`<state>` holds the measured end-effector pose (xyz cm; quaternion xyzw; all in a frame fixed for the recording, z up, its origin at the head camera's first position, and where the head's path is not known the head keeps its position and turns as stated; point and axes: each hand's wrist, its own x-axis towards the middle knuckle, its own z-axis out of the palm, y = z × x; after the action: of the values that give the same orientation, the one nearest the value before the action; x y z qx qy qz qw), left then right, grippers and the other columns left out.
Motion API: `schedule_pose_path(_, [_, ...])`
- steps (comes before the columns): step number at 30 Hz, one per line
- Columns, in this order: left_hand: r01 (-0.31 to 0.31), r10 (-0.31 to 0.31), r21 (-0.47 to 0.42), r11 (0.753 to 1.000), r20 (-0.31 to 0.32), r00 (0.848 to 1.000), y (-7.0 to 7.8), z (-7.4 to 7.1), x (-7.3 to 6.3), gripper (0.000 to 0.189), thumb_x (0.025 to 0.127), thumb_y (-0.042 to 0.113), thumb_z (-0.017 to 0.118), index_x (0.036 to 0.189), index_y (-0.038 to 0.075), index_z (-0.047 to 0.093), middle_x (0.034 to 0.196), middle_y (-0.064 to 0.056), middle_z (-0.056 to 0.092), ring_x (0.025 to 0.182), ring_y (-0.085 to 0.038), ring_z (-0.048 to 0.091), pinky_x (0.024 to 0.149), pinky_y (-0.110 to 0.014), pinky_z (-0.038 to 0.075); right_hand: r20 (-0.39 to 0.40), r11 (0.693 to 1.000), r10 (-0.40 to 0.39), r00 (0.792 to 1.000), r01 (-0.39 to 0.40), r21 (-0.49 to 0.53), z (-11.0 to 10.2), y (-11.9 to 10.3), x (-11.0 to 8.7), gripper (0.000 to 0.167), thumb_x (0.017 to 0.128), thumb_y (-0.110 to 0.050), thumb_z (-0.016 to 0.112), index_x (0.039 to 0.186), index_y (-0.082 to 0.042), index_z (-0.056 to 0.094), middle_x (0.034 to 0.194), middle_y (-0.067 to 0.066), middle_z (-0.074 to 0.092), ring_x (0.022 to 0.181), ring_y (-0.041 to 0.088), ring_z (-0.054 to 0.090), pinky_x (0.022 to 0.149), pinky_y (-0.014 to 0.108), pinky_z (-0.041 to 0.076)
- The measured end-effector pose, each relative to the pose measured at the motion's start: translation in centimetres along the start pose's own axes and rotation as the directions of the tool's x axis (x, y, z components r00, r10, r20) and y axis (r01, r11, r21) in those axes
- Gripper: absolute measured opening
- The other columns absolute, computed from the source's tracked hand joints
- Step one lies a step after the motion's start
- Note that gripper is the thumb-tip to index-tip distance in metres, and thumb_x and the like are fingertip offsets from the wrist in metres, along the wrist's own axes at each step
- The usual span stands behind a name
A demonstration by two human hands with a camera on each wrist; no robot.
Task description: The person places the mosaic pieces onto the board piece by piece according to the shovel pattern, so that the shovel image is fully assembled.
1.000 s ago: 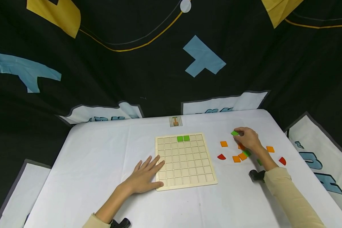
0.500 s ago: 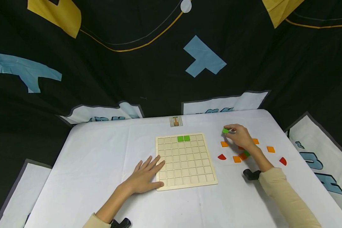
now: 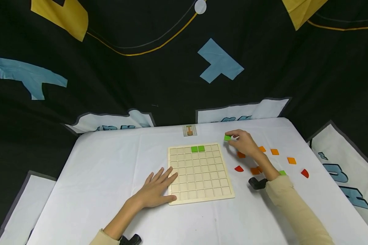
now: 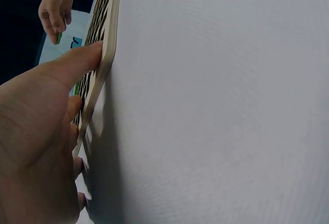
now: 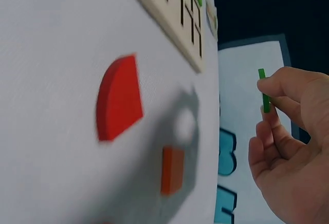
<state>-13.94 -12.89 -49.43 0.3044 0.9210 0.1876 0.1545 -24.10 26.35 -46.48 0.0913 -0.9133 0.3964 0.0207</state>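
My right hand (image 3: 243, 143) pinches a green square tile (image 3: 227, 137) between thumb and fingers, raised above the cloth just off the board's far right corner. In the right wrist view the same green tile (image 5: 263, 90) appears edge-on. A wooden grid board (image 3: 199, 173) lies flat in the middle of the table; two green tiles (image 3: 197, 149) sit side by side in its far row. My left hand (image 3: 154, 190) rests with spread, straight fingers on the board's left edge. The left wrist view shows its thumb (image 4: 85, 59) on the rim.
Right of the board lie several orange square tiles (image 3: 274, 152), a red quarter-round piece (image 3: 239, 168), another red piece (image 3: 305, 173) and a partly hidden green tile (image 3: 282, 173). A small patterned card (image 3: 189, 130) lies beyond the board. White cloth (image 3: 110, 163) covers the table.
My right hand has carried the green tile leftward from among the loose pieces toward the board's far right corner. My left hand has stayed in place.
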Motion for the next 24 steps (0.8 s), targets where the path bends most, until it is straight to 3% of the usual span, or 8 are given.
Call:
schedule_pose_path(12, [0.005,-0.005,0.006,1.000,-0.002,1.000,0.1,-0.1,-0.1,0.079,0.094,0.056,0.060,0.158,0.017,0.033,0.165,-0.010,0.016,0.150,-0.038,0.007,0.114,-0.066,0.004,0.045,0.996,-0.078,0.996,0.076,0.047,2.8,-2.9,1.9,0.033,0.090,-0.005,0.068,0.122,0.000,0.070,0.123,0.014,0.066,0.110,0.033,0.057,0.093,0.046,0.048])
schedule_pose_path(24, [-0.002,0.002,-0.010,1.000,-0.010,1.000,-0.1,0.0,-0.1,0.079,0.094,0.057,0.059,0.158,0.018,0.033,0.165,-0.010,0.016,0.150,-0.038,0.006,0.113,-0.066,0.004,0.124,0.984,-0.171,0.977,0.164,0.067,6.3,-4.1,3.3,0.032,0.090,-0.005,0.071,0.122,0.000,0.070,0.124,0.013,0.066,0.113,0.036,0.058,0.094,0.048,0.048])
